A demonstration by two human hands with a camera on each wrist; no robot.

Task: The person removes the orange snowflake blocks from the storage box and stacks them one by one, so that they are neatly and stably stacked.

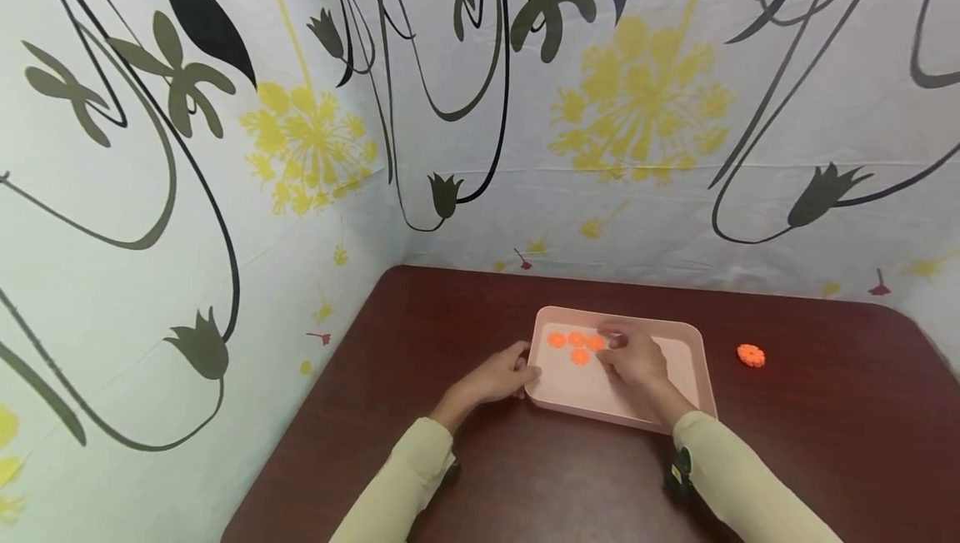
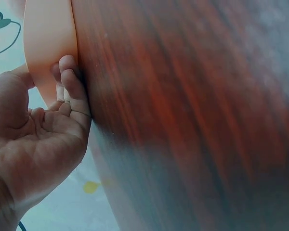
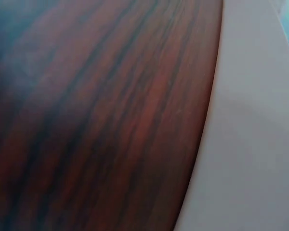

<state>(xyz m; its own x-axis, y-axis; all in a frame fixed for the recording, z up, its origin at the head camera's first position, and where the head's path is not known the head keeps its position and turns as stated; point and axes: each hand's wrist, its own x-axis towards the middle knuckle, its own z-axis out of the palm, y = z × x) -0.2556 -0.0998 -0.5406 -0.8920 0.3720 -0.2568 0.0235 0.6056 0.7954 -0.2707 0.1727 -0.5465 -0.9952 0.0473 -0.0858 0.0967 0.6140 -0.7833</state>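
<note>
A shallow pink tray (image 1: pixel 615 401) lies on the dark table. My left hand (image 1: pixel 495 374) grips its left end; in the left wrist view the fingers of that hand (image 2: pixel 43 125) curl against the tray's outer wall (image 2: pixel 50 33). Inside the tray, toward the left, lie several flat orange flower-shaped pieces (image 1: pixel 580 356). My right hand (image 1: pixel 636 356) reaches over the tray, its thumb and forefinger curled about the rightmost orange piece (image 1: pixel 595 343) of the upper row. The right wrist view has only the tray's side (image 3: pixel 250 120) and wood grain, with no fingers visible.
To the right of the tray, a small heap of orange flower-shaped pieces (image 1: pixel 751 356) sits on the reddish-brown table (image 1: pixel 825 418). Behind and to the left hangs a pale cloth (image 1: pixel 480 218) printed with flowers, close against the table's edges.
</note>
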